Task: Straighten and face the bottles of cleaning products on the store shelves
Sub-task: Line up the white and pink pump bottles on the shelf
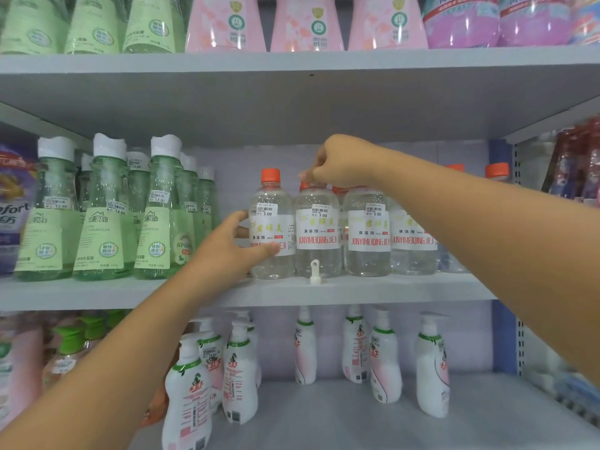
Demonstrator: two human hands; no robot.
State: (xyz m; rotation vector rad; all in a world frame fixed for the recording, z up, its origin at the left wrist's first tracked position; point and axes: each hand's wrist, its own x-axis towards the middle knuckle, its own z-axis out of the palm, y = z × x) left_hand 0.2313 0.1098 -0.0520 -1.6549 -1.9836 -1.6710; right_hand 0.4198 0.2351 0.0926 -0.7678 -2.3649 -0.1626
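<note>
Shelves of grey metal, three tiers in view; middle shelf [357,289] carrying the clear bottles along its front edge toward the right end. Row of green bottles [100,216] with white caps at the left end of the same shelf, price stickers on their shoulders. Pink bottles [306,27] on the shelf above; white pump bottles [384,355] on the shelf below. Four clear bottles with white labels and red lettering side by side at the front edge, touching or nearly so, more behind them. Leftmost clear bottle [271,222] upright, orange cap on, label facing out. Left hand [235,245] wrapped round its left side, fingers [266,249] curled across the lower label, thumb over the upper part. Second clear bottle [317,228] just beside it, upright. Right hand [341,162] above it, fingers pressed together and pinching its cap from the top, cap mostly hidden. Small white hook [315,271] at the shelf's front edge, before the second bottle
</note>
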